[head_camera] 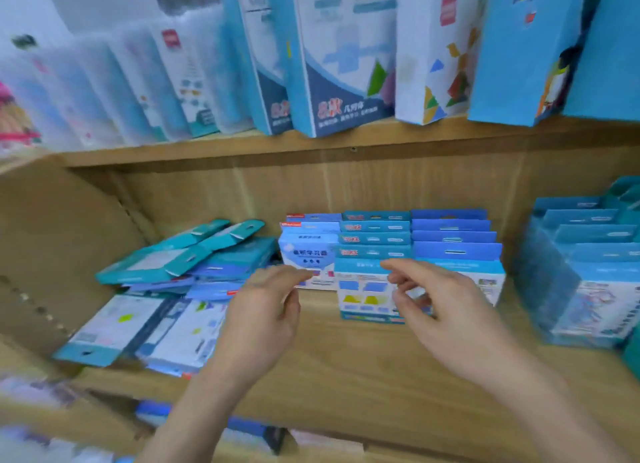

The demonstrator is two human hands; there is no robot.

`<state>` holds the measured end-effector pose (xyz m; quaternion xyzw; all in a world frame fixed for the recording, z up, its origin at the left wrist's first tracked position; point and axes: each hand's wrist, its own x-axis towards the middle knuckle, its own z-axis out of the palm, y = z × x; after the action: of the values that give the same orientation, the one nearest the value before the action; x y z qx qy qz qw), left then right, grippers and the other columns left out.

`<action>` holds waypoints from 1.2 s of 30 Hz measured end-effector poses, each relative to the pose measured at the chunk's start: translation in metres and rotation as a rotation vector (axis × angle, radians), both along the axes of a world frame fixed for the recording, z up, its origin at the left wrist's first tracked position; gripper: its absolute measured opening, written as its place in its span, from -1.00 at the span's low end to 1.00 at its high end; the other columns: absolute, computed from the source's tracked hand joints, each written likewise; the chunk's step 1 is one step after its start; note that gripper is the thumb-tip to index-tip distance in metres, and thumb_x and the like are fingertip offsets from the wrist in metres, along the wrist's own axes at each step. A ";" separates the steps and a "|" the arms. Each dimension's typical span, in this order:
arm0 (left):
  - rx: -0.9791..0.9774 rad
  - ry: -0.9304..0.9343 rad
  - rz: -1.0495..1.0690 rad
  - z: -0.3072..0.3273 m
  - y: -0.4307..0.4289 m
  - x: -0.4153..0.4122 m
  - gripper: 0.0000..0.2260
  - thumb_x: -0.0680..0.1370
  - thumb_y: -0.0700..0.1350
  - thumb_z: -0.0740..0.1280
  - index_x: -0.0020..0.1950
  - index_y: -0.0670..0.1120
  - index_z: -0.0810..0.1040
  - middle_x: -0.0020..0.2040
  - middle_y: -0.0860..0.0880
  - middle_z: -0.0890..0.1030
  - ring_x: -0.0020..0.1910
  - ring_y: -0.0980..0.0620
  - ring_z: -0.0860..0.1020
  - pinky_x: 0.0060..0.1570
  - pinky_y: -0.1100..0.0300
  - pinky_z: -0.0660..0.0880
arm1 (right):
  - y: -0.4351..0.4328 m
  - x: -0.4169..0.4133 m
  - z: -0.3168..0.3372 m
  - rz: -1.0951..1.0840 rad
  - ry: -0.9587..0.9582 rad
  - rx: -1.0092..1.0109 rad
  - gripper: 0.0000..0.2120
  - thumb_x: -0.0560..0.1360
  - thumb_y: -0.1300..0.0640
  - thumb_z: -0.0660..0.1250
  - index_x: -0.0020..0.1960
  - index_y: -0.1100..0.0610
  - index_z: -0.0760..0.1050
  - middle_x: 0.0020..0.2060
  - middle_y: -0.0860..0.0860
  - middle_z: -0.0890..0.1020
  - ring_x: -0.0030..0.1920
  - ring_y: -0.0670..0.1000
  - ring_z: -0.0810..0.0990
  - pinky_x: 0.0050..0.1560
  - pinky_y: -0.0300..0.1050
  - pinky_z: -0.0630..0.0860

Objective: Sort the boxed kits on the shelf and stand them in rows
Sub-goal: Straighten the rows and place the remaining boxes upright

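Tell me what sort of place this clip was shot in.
Probably a stationery or toy shop, or its stockroom: wooden shelves hold many identical hang-tab kits, some in standing rows, others in a flat pile, with bigger boxes on the shelf above.

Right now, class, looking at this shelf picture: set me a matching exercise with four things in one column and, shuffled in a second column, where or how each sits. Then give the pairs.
1. teal kits
2. hang-tab kits
3. large boxes
4. right hand

A. standing in rows, mid-shelf
B. leaning on the upper shelf
C. in front of the rows, holding nothing
D. heaped flat at the left

Pairs: 1-D, 2-A, 3-B, 4-C
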<state>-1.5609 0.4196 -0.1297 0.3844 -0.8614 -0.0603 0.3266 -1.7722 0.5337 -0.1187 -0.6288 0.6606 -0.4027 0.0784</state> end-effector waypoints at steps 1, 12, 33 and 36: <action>-0.007 -0.022 0.023 0.002 -0.012 0.017 -0.68 0.42 -0.28 0.31 0.12 -0.02 0.60 0.08 0.02 0.62 0.10 0.07 0.50 0.12 0.39 0.28 | -0.012 0.013 0.000 0.018 0.009 -0.003 -0.64 0.51 0.18 0.31 0.29 -0.02 0.47 0.03 -0.16 0.59 0.05 -0.12 0.56 0.11 -0.03 0.52; 0.002 -0.249 0.193 0.017 -0.155 0.145 -0.61 0.48 -0.08 0.38 0.30 -0.05 0.48 0.25 -0.08 0.51 0.21 -0.17 0.45 0.15 -0.02 0.47 | -0.139 0.139 -0.011 0.070 -0.123 0.132 -0.53 0.52 0.15 0.30 0.37 -0.15 0.33 0.24 -0.17 0.48 0.20 -0.16 0.46 0.23 -0.13 0.42; 0.019 0.439 0.112 0.071 -0.184 0.196 -0.75 0.63 -0.07 0.14 0.25 0.01 0.49 -0.08 0.17 0.59 -0.16 0.28 0.53 -0.26 0.54 0.34 | -0.276 0.173 -0.006 0.089 0.169 -0.050 -0.72 0.54 0.00 0.29 0.21 0.08 0.51 0.12 -0.06 0.59 0.12 0.05 0.47 0.12 -0.11 0.41; 0.074 0.723 0.129 0.085 -0.164 0.215 -0.81 0.63 -0.12 0.13 0.14 -0.06 0.50 -0.16 0.17 0.57 -0.17 0.38 0.53 -0.24 0.51 0.39 | -0.269 0.186 0.011 0.002 0.047 -0.167 -0.70 0.57 -0.04 0.19 0.16 0.14 0.48 0.03 -0.01 0.55 0.02 0.00 0.51 -0.03 -0.12 0.41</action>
<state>-1.3462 0.2558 -0.0445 0.4033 -0.6616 -0.2023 0.5989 -1.5858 0.2648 -0.1074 -0.6431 0.6257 -0.4414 0.0105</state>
